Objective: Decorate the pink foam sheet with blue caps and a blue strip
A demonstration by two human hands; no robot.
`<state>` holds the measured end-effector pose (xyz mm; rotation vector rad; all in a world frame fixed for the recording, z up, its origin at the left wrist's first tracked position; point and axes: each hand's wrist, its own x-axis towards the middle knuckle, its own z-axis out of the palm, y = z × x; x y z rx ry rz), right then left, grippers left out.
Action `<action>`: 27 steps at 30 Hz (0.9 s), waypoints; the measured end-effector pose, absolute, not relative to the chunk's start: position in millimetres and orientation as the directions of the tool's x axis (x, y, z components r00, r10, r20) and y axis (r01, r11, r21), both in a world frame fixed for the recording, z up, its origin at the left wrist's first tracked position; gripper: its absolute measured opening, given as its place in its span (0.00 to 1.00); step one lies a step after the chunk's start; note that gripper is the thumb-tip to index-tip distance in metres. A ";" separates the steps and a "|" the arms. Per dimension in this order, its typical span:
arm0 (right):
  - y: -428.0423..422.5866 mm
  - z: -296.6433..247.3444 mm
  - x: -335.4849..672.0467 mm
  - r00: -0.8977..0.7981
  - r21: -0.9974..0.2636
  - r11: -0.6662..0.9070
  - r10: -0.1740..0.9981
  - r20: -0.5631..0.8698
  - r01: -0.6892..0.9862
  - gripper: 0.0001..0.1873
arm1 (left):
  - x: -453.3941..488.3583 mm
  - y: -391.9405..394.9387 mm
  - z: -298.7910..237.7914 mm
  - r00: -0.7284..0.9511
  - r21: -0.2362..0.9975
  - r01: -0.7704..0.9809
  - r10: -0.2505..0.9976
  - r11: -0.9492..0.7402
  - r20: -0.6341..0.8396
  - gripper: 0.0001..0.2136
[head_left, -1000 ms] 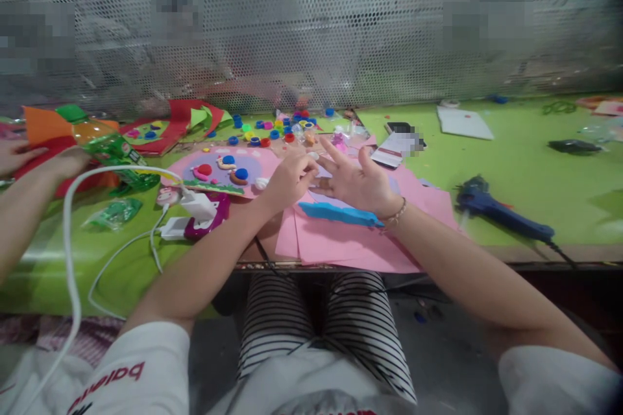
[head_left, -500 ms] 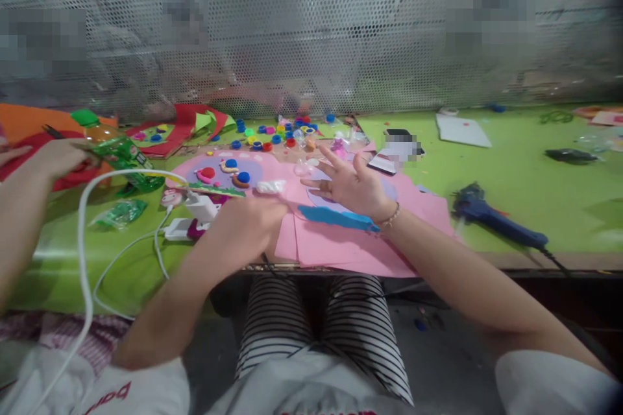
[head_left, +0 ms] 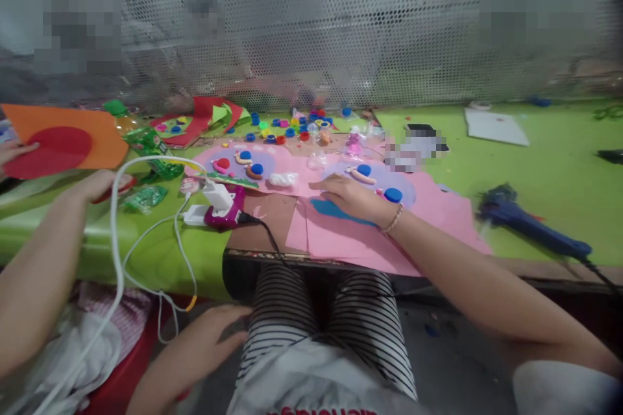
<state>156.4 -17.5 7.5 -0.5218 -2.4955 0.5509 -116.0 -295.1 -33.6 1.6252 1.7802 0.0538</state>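
My right hand point(head_left: 354, 198) rests low over the pink paper point(head_left: 360, 243), index finger stretched out and the other fingers partly hidden beneath it. Under it lies a wavy blue paper strip point(head_left: 335, 211); no object shows in its grasp. Just beyond, on a lilac oval, sit snail figures with blue bottle-cap shells, one cream snail point(head_left: 363, 173) and a blue cap point(head_left: 393, 195). My left hand point(head_left: 221, 334) hangs below the table edge by my striped trouser leg, blurred, thumb apart from the fingers, nothing visible in it. A twisted white piece point(head_left: 283, 179) lies left of my right hand.
A glue gun point(head_left: 535, 224) lies at right, with a phone point(head_left: 418, 146) and white board point(head_left: 496, 126) behind. Many bottle caps point(head_left: 289, 133) spread at the back. A purple power strip point(head_left: 226, 211) with cables and a green bottle point(head_left: 150, 149) stand left, near a co-worker's arm point(head_left: 43, 253).
My left hand has dropped from the paper to beside my leg. My spread right hand has lowered onto the blue strip. At left, the co-worker's orange and red paper shows more.
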 end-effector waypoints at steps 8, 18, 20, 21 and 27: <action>-21.3 8.3 159.3 -0.824 -0.462 0.862 0.410 0.392 0.209 0.20 | -25.7 -196.6 30.1 0.314 0.419 0.820 0.918 -0.390 0.241 0.17; -3.1 3.1 162.0 -0.680 -0.566 0.752 0.611 0.404 0.339 0.12 | 6.4 -121.6 -6.7 0.172 0.188 0.959 0.962 -0.213 0.212 0.25; -3.1 1.0 160.3 -0.724 -0.524 0.787 0.565 0.396 0.327 0.11 | 7.2 -123.0 -9.0 0.169 0.167 0.966 0.971 -0.198 0.171 0.27; -3.6 0.5 159.4 -0.742 -0.504 0.805 0.539 0.399 0.314 0.11 | 7.2 -123.4 -9.4 0.161 0.160 0.969 0.974 -0.186 0.157 0.28; -5.0 3.1 154.7 -0.786 -0.374 0.889 0.423 0.451 0.264 0.14 | 7.8 -123.3 -7.2 0.072 0.130 0.988 0.990 -0.088 0.119 0.30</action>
